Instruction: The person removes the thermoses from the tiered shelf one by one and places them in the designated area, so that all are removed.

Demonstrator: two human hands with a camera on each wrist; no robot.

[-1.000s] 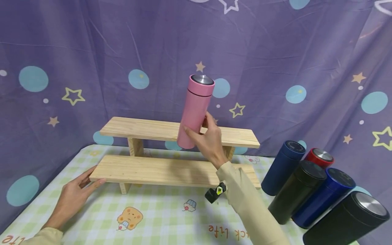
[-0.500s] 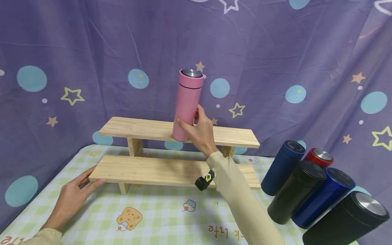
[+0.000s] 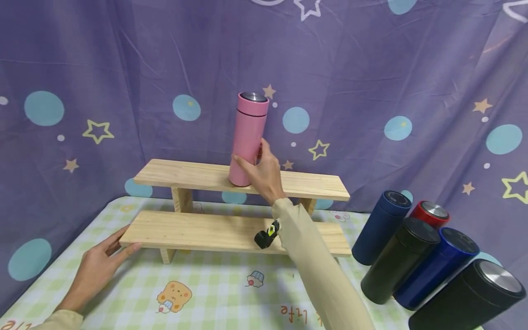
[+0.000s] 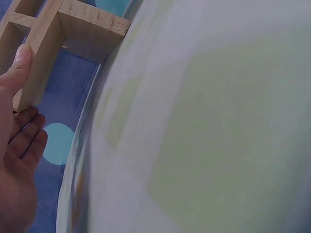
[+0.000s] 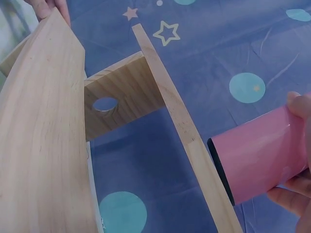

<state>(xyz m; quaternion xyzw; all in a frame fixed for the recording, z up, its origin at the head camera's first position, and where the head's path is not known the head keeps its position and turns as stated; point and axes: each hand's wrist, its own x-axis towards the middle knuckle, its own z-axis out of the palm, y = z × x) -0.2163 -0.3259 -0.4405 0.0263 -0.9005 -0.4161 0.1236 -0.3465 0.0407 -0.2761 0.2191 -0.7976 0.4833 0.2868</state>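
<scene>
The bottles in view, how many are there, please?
6: the pink bottle in the right hand; clustered at right, the navy bottle, olive-black bottle, blue bottle, red bottle behind, and black bottle nearest. More may be hidden.

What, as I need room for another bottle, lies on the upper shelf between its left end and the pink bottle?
Nothing: the head view shows bare wood along the upper shelf from its left end to the pink bottle in the right hand.

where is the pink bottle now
In the head view, the pink bottle is near centre, held by the right hand midway along the upper shelf.
</scene>
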